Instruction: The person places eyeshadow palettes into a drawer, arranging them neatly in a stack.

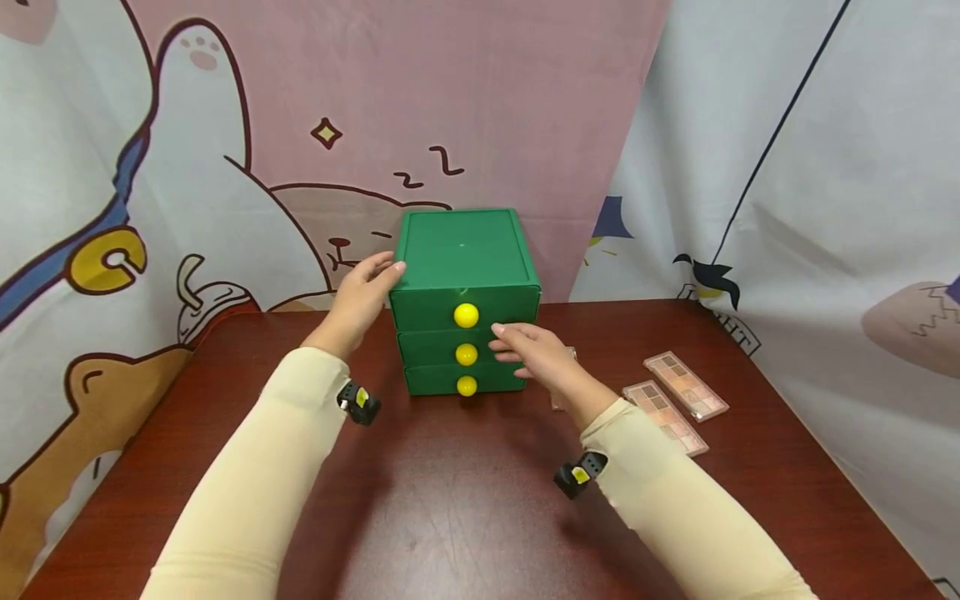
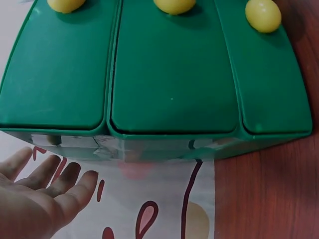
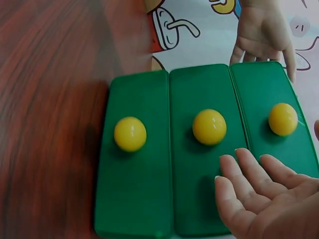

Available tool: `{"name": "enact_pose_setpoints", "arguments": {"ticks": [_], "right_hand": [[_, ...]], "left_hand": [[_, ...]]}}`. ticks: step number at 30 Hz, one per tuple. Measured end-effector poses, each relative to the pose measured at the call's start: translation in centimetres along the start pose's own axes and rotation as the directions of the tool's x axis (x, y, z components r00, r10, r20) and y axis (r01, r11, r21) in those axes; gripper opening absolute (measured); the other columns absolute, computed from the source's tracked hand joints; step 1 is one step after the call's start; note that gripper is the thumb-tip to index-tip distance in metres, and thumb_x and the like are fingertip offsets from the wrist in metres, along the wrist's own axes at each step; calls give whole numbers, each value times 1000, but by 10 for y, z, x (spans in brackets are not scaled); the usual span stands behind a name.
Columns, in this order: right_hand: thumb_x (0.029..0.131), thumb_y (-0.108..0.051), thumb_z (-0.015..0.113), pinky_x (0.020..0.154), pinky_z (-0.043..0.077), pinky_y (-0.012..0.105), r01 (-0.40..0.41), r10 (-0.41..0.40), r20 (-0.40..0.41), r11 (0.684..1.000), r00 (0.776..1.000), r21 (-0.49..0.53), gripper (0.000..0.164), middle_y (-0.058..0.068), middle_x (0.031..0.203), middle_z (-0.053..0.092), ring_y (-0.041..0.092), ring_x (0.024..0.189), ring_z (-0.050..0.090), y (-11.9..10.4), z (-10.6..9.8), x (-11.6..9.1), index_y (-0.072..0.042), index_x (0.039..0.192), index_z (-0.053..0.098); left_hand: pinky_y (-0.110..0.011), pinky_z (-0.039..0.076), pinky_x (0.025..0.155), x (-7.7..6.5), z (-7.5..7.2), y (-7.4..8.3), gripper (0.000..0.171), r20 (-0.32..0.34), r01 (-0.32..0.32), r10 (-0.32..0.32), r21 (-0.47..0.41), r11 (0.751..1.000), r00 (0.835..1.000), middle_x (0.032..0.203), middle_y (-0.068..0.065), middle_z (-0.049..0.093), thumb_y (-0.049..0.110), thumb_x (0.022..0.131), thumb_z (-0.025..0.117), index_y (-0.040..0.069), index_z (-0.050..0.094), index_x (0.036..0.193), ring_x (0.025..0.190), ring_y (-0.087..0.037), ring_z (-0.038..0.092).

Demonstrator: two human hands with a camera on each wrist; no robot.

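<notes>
A green three-drawer box (image 1: pixel 465 246) stands at the back of the table, its drawers closed, each with a round yellow knob. My left hand (image 1: pixel 360 300) is at the box's upper left side, fingers loosely extended by the top edge. In the left wrist view that hand (image 2: pixel 47 199) shows its fingers spread beside the box's side wall. My right hand (image 1: pixel 536 354) hovers before the right part of the drawer fronts, fingers relaxed and holding nothing. The right wrist view has its fingertips close to the middle drawer (image 3: pixel 199 184), below the yellow knob (image 3: pixel 209 127).
Two eyeshadow palettes (image 1: pixel 686 385) (image 1: pixel 663 417) lie on the table right of the box. Another flat case (image 1: pixel 557 402) is partly hidden behind my right hand. A cartoon-printed cloth (image 1: pixel 480 100) hangs right behind the dark red wooden table (image 1: pixel 435 517).
</notes>
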State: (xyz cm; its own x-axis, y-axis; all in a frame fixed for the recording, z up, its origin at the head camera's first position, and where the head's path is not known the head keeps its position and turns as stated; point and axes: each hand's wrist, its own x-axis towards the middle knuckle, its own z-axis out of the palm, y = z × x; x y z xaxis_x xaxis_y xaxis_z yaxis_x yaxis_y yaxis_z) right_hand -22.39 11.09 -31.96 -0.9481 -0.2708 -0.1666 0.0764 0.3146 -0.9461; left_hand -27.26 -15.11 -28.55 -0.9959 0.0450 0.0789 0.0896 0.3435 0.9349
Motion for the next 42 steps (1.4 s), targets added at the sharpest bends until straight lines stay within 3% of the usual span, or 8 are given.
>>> {"name": "enact_pose_setpoints", "arguments": {"ticks": [4, 9, 15, 20, 26, 31, 35, 42], "right_hand": [[99, -49, 48, 103, 42, 46, -31, 32, -4, 995, 999, 90, 59, 10, 133, 58, 25, 122, 55, 0, 11, 10, -8, 142, 45], [100, -45, 49, 102, 44, 45, -8, 18, -52, 983, 998, 184, 54, 10, 132, 60, 25, 120, 56, -3, 24, 18, -7, 138, 49], [98, -38, 54, 97, 48, 43, 53, 12, -209, 951, 978, 306, 43, 12, 122, 65, 24, 113, 62, -8, 44, 23, -5, 125, 58], [97, -32, 59, 92, 50, 39, 104, 41, -317, 898, 948, 428, 32, 12, 116, 67, 23, 109, 64, -10, 59, 21, -5, 114, 59], [96, -30, 61, 86, 51, 35, 123, 88, -332, 817, 939, 564, 27, 9, 111, 66, 20, 102, 66, -15, 70, 22, -7, 111, 55], [96, -27, 61, 75, 50, 29, 133, 113, -343, 774, 933, 618, 26, 7, 104, 67, 14, 88, 67, -18, 75, 24, -7, 111, 54], [95, -24, 62, 66, 47, 24, 156, 122, -369, 755, 921, 637, 23, 5, 98, 67, 11, 81, 66, -19, 77, 24, -7, 108, 54], [94, -22, 63, 64, 48, 21, 170, 124, -380, 740, 917, 651, 20, 2, 91, 67, 10, 76, 65, -17, 80, 17, -7, 105, 55]], "left_hand": [[-46, 37, 108, 3, 1, -2, 59, -18, 25, -26, -65, 998, 999, 151, -9, 37, 35, 99, 53, 12, 35, 150, 138, -27, 35], [-45, 37, 108, 4, 2, -4, 58, -14, 44, -46, -109, 993, 999, 151, -9, 37, 29, 98, 56, 12, 35, 150, 138, -27, 36], [-43, 39, 107, 4, 3, -3, 55, -34, 47, -53, -140, 989, 998, 149, -9, 39, 28, 98, 57, 13, 39, 148, 135, -26, 40], [-42, 41, 106, 3, 4, -2, 55, -42, 60, -67, -150, 987, 997, 149, -9, 40, 28, 98, 57, 13, 40, 147, 133, -25, 42], [-42, 41, 106, 3, 5, -3, 54, -49, 62, -70, -147, 987, 996, 148, -8, 41, 29, 98, 57, 14, 41, 146, 133, -25, 43], [-42, 41, 106, 4, 5, -6, 54, -49, 54, -62, -143, 988, 997, 148, -9, 41, 30, 98, 58, 14, 41, 146, 133, -26, 42], [-42, 41, 106, 4, 6, -8, 54, -47, 46, -53, -148, 988, 997, 147, -8, 41, 30, 98, 57, 14, 41, 146, 133, -26, 42], [-42, 40, 106, 5, 4, -7, 53, -40, 39, -45, -143, 989, 998, 147, -9, 41, 30, 98, 57, 14, 41, 146, 133, -26, 42]]}}
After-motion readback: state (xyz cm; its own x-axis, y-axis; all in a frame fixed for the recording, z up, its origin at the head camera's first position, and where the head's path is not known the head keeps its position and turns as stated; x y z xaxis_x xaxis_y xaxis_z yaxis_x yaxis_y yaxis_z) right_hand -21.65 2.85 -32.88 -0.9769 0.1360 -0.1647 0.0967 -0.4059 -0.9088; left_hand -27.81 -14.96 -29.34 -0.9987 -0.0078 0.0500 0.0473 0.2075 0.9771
